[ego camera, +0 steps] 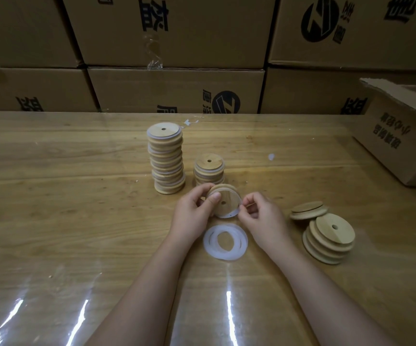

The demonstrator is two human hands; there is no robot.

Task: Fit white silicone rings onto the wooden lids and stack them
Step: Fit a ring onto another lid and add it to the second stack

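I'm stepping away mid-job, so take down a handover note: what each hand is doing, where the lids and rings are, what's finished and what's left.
Left hand grips a wooden lid; right hand pinches a white ring at its rim, partly on.
Done: tall stack and short stack behind the hands.
Left: finish this lid, then the bare lids at right, using the spare rings on the table.

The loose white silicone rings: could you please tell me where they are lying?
In the head view, the loose rings lie on the table at centre, just nearer the person than the held lid, left of the bare lids.
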